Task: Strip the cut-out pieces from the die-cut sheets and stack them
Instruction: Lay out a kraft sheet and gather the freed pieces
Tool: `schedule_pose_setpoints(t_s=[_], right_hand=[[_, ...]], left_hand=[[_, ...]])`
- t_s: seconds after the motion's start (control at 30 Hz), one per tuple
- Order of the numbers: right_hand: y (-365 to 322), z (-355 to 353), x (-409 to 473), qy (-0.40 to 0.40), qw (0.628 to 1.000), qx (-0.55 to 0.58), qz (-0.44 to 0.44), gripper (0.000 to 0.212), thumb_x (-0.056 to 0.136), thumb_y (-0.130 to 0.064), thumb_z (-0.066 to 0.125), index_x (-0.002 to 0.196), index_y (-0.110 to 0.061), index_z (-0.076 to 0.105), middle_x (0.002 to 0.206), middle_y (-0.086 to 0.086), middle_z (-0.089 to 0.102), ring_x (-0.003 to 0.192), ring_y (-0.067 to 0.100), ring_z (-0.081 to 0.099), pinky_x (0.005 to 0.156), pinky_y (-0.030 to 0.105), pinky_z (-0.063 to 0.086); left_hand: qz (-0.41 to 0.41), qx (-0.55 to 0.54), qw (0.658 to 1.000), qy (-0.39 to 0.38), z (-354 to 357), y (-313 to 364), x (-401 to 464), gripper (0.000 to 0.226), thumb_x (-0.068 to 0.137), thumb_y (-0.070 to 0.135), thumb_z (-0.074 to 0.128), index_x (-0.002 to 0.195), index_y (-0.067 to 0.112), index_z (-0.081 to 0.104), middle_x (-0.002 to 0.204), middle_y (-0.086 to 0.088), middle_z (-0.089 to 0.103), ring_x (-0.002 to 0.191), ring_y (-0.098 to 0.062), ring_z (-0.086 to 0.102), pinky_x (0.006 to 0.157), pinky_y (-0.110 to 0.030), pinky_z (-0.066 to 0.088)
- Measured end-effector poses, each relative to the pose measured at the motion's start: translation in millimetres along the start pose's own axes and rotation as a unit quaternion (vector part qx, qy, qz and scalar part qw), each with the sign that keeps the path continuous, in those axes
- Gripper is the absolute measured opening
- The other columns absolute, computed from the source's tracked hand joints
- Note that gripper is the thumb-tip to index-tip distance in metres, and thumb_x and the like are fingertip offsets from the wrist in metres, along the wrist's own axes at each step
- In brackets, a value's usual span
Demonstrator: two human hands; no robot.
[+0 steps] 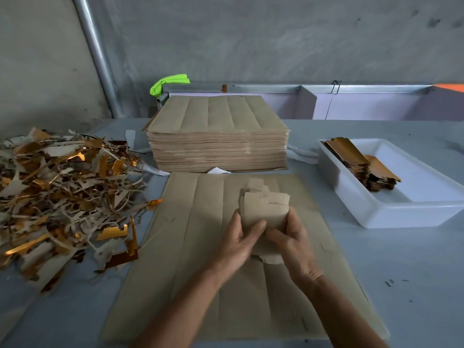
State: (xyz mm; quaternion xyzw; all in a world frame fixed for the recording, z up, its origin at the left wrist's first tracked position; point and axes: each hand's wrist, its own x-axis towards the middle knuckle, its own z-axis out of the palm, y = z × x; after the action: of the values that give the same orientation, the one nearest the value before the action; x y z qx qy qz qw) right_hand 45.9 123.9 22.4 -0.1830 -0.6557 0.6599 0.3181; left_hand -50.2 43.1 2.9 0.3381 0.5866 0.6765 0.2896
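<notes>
Gripping cut-out bundle (263, 209) | left hand (241, 237), right hand (291, 237) both curled round it | above sheet (200, 247)

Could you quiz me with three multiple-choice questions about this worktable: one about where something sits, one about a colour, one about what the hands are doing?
1. Where does the pile of offcut scraps lie?
A. In the white tray
B. On the table, left of the sheet being worked
C. On top of the tall stack of sheets

2. What colour is the crumpled material behind the tall stack of sheets?
A. Bright green
B. Red
C. Black

3. What are the left hand and right hand doing?
A. Both lie flat and hold nothing
B. Only one touches anything
C. Both grip a bundle of cut-out pieces

Answers:
1 B, the gold and grey strips are heaped on the left of the table.
2 A, it is vivid green against the grey wall.
3 C, fingers and thumbs of both hands wrap the bundle above the flat sheet.
</notes>
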Motion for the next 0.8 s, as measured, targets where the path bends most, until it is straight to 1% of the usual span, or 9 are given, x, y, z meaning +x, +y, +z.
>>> schedule_pose_setpoints(t_s=[0.1, 0.23, 0.33, 0.4, 0.43, 0.57, 0.67, 0.73, 0.8], right_hand=[[6, 1, -3, 0.015, 0.999, -0.040, -0.029, 0.036, 0.070, -0.010, 0.050, 0.102, -0.026, 0.051, 0.091, -0.012, 0.061, 0.084, 0.000, 0.055, 0.071, 0.017, 0.051], [18, 1, -9, 0.030, 0.997, -0.072, -0.007, 0.023, 0.071, -0.019, 0.046, 0.094, -0.024, 0.047, 0.083, -0.007, 0.054, 0.078, 0.004, 0.048, 0.064, 0.019, 0.048], [18, 0, -9, 0.016, 0.996, -0.089, 0.015, 0.025, 0.071, -0.023, 0.049, 0.095, -0.022, 0.046, 0.088, 0.002, 0.055, 0.079, 0.006, 0.052, 0.063, 0.028, 0.053], [17, -2, -7, 0.021, 0.998, -0.058, 0.010, 0.026, 0.074, -0.017, 0.058, 0.098, -0.019, 0.051, 0.088, 0.001, 0.060, 0.074, 0.000, 0.057, 0.059, 0.022, 0.053], [17, -4, -6, 0.032, 0.999, -0.032, 0.010, 0.027, 0.076, -0.010, 0.064, 0.100, -0.016, 0.054, 0.087, 0.001, 0.063, 0.073, 0.002, 0.060, 0.060, 0.021, 0.053], [19, -1, -3, 0.047, 0.984, 0.149, 0.089, 0.031, 0.077, 0.004, 0.069, 0.104, -0.006, 0.059, 0.089, 0.011, 0.067, 0.076, 0.018, 0.065, 0.066, 0.026, 0.056], [18, 6, 0, 0.039, 0.961, 0.245, 0.118, 0.029, 0.077, 0.004, 0.065, 0.105, -0.004, 0.061, 0.092, 0.012, 0.070, 0.079, 0.019, 0.067, 0.063, 0.026, 0.055], [13, 3, 3, 0.048, 0.972, 0.203, 0.110, 0.030, 0.080, 0.008, 0.063, 0.108, -0.003, 0.058, 0.095, 0.014, 0.069, 0.085, 0.024, 0.066, 0.073, 0.036, 0.057], [5, -9, 5, 0.042, 0.993, 0.079, 0.081, 0.028, 0.081, 0.009, 0.063, 0.107, -0.001, 0.056, 0.093, 0.016, 0.065, 0.084, 0.027, 0.061, 0.077, 0.044, 0.053]], left_hand=[[-0.007, -0.019, 1.000, -0.018, -1, -3, -6, 0.028, 0.094, 0.006, 0.052, 0.118, 0.020, 0.047, 0.113, 0.006, 0.066, 0.108, -0.004, 0.059, 0.089, -0.019, 0.048], [-0.015, 0.086, 0.996, 0.003, -2, -8, -11, 0.043, 0.096, 0.009, 0.049, 0.136, 0.008, 0.033, 0.130, -0.013, 0.053, 0.122, -0.022, 0.049, 0.107, -0.039, 0.038], [-0.005, 0.062, 0.998, 0.027, -1, -9, -13, 0.030, 0.095, 0.002, 0.050, 0.124, 0.008, 0.045, 0.116, -0.014, 0.061, 0.106, -0.018, 0.059, 0.094, -0.033, 0.049], [-0.014, -0.018, 0.998, 0.063, 1, -5, -12, 0.023, 0.093, -0.002, 0.051, 0.111, 0.012, 0.053, 0.102, -0.009, 0.066, 0.089, -0.013, 0.063, 0.074, -0.024, 0.051], [-0.022, -0.068, 0.993, 0.090, 1, -4, -10, 0.021, 0.093, -0.002, 0.050, 0.108, 0.011, 0.054, 0.099, -0.009, 0.066, 0.086, -0.015, 0.063, 0.071, -0.025, 0.050], [-0.052, -0.259, 0.954, 0.144, 4, 4, -2, 0.017, 0.092, -0.004, 0.047, 0.107, 0.005, 0.052, 0.098, -0.014, 0.063, 0.088, -0.026, 0.060, 0.075, -0.036, 0.048], [-0.054, -0.267, 0.954, 0.128, 9, 7, -3, 0.024, 0.089, -0.007, 0.049, 0.113, -0.003, 0.052, 0.104, -0.020, 0.062, 0.093, -0.027, 0.060, 0.082, -0.034, 0.051], [-0.057, -0.247, 0.958, 0.132, 4, 11, -4, 0.031, 0.083, -0.009, 0.055, 0.114, -0.009, 0.054, 0.106, -0.024, 0.063, 0.093, -0.031, 0.061, 0.082, -0.037, 0.051], [-0.054, -0.238, 0.956, 0.162, -13, 17, -1, 0.030, 0.079, -0.012, 0.058, 0.107, -0.003, 0.058, 0.099, -0.021, 0.065, 0.088, -0.029, 0.061, 0.082, -0.039, 0.049]])
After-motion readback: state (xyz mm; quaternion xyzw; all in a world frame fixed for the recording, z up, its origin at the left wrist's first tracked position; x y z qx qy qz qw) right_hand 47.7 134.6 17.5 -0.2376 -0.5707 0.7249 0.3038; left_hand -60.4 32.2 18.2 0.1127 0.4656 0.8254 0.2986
